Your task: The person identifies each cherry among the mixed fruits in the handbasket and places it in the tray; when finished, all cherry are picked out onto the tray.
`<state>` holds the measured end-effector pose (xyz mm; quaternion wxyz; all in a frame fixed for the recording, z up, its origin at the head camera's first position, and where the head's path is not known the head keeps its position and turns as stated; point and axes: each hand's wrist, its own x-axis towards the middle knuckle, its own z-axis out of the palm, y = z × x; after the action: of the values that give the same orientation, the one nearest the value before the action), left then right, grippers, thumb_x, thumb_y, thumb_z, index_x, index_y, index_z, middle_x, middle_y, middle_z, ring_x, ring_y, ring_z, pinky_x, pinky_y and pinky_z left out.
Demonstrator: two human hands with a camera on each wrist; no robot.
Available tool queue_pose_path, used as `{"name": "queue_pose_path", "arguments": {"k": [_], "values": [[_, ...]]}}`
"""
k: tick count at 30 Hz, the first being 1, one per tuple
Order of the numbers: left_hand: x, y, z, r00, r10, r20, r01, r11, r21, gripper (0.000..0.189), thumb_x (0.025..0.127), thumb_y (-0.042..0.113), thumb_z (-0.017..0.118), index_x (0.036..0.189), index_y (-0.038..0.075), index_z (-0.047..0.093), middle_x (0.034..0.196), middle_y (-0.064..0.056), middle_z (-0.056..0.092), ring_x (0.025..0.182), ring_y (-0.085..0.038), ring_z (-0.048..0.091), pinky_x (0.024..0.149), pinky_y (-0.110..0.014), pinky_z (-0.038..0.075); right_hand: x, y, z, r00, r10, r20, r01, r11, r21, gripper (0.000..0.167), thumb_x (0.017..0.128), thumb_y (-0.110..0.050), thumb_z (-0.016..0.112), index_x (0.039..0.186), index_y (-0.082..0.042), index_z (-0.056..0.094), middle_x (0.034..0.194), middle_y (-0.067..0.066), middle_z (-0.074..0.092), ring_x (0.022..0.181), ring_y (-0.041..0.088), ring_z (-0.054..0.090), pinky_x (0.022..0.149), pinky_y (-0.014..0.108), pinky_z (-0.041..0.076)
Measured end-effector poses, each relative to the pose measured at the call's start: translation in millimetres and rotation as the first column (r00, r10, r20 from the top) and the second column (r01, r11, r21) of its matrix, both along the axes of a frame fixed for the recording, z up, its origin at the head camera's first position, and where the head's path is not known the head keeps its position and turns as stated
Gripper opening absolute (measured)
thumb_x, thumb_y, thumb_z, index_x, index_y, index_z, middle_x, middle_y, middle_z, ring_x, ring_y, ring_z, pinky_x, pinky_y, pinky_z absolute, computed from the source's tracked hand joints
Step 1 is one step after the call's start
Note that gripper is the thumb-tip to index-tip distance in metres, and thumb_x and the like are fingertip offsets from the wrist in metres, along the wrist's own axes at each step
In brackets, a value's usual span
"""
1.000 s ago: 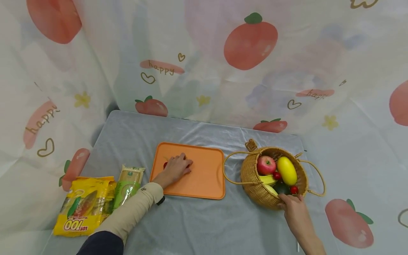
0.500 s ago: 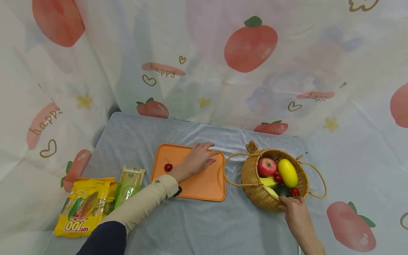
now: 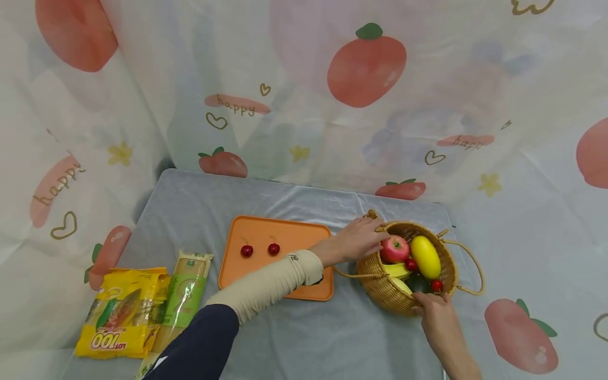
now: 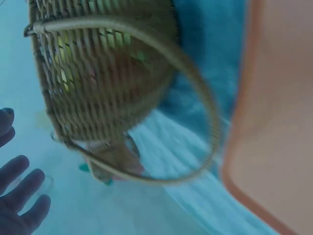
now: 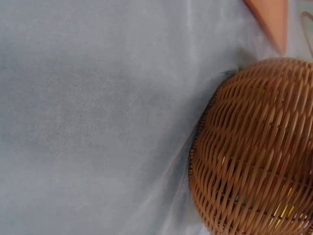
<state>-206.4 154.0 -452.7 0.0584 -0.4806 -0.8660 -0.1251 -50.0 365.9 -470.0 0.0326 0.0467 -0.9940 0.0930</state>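
Note:
My left hand [image 3: 358,238] reaches over the left rim of a wicker basket [image 3: 383,295], close to a red apple [image 3: 393,249]. Its fingers are loosely extended in the left wrist view and hold nothing. With thumb and fingers, my right hand [image 3: 440,319] grips the basket's front rim; in the right wrist view only the woven side [image 5: 254,147] shows, not the hand. Inside the basket lie a yellow oval fruit [image 3: 426,257], a banana [image 3: 396,271], a dark green item [image 3: 418,283] and two cherries, one near the right rim [image 3: 437,285]. Two more cherries [image 3: 273,249] lie on an orange tray [image 3: 304,229].
A yellow snack bag [image 3: 116,316] and a green-labelled noodle packet [image 3: 182,295] lie at the table's left. A grey cloth [image 3: 370,343] covers the table. A printed curtain [image 3: 294,116] hangs behind it. The basket's looped handles stick out on both sides.
My left hand has left the tray and travelled right to the basket, uncovering two cherries on the tray. The right hand has stayed on the basket rim.

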Motion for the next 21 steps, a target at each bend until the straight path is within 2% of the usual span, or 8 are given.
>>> {"name": "queue_pose_path", "arguments": {"k": [4, 10, 15, 18, 21], "values": [[1.2, 28.1, -1.3, 0.999, -0.047, -0.016, 0.046, 0.998, -0.041, 0.036, 0.097, 0.034, 0.053, 0.130, 0.023, 0.057, 0.135, -0.003, 0.049, 0.121, -0.017, 0.051, 0.102, -0.029, 0.041, 0.1, -0.1, 0.3, 1.000, -0.012, 0.023, 0.012, 1.000, 0.003, 0.021, 0.071, 0.008, 0.074, 0.091, 0.002, 0.070, 0.085, 0.018, 0.069, 0.085, 0.039, 0.064, 0.092, 0.072, 0.030], [6.5, 61.7, -3.7, 0.997, -0.079, 0.003, 0.078, 0.981, -0.179, 0.038, 0.097, 0.039, 0.050, 0.133, 0.027, 0.053, 0.140, 0.000, 0.044, 0.121, -0.015, 0.049, 0.105, -0.027, 0.036, -1.3, -0.6, 0.7, 0.999, -0.026, 0.033, 0.026, 1.000, 0.000, 0.023, 0.071, 0.009, 0.074, 0.093, 0.002, 0.070, 0.087, 0.017, 0.070, 0.087, 0.039, 0.064, 0.093, 0.072, 0.030], [12.7, 78.5, -3.9, 0.994, -0.094, 0.060, 0.105, 0.970, -0.221, 0.042, 0.096, 0.040, 0.050, 0.137, 0.029, 0.049, 0.144, 0.000, 0.040, 0.125, -0.015, 0.046, 0.108, -0.029, 0.033, 0.0, 0.7, -2.1, 0.999, 0.014, -0.045, -0.014, 1.000, -0.013, 0.024, 0.068, 0.010, 0.076, 0.089, 0.002, 0.070, 0.085, 0.016, 0.070, 0.084, 0.037, 0.064, 0.091, 0.072, 0.032], [14.1, 85.7, -6.4, 0.992, -0.101, 0.075, 0.116, 0.966, -0.233, 0.042, 0.096, 0.043, 0.050, 0.136, 0.030, 0.049, 0.142, 0.002, 0.041, 0.123, -0.014, 0.047, 0.108, -0.029, 0.033, 0.5, 2.6, -3.2, 0.995, 0.028, -0.093, -0.031, 0.999, -0.025, 0.024, 0.066, 0.011, 0.076, 0.087, 0.002, 0.070, 0.083, 0.016, 0.069, 0.083, 0.037, 0.064, 0.089, 0.072, 0.033], [14.2, 92.1, -10.8, 0.990, -0.108, 0.091, 0.128, 0.958, -0.256, 0.040, 0.095, 0.046, 0.049, 0.132, 0.031, 0.052, 0.136, 0.004, 0.044, 0.119, -0.013, 0.048, 0.105, -0.028, 0.035, 0.7, 4.0, -3.1, 0.994, 0.027, -0.104, -0.030, 0.999, -0.031, 0.025, 0.065, 0.012, 0.076, 0.086, 0.001, 0.070, 0.082, 0.015, 0.069, 0.082, 0.037, 0.064, 0.088, 0.072, 0.034]]}}
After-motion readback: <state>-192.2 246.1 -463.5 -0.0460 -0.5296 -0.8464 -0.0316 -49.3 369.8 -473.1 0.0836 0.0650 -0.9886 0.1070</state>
